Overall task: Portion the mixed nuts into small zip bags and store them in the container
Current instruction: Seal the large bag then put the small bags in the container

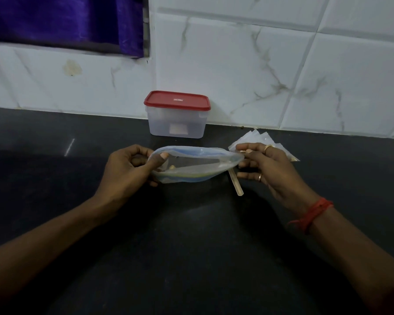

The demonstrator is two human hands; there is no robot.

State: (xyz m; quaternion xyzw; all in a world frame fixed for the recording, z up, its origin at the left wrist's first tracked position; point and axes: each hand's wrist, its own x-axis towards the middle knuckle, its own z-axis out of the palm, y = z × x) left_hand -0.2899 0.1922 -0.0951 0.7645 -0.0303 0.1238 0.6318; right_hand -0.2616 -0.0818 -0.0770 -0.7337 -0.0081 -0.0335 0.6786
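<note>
Nearest, two forearms reach out over a black countertop (191, 246), the right wrist wrapped in a red thread (312, 214). The left hand (132, 164) pinches the left end of a large zip bag (196, 164), with its thumb over the rim and its fingers curled beneath. The right hand (266, 169) pinches the right end between thumb and forefinger, its other fingers loosely bent. The bag is between the hands above the counter. Its long axis runs left to right and its mouth gapes upward; a few pale nuts (172, 167) show inside near the left end. A wooden stick (236, 183) pokes out from under the bag's right end. Small zip bags (257, 137) lie fanned just behind the right hand. Farther back, a clear container (176, 123) stands under its red lid (176, 100) against the tiled wall (282, 64).
</note>
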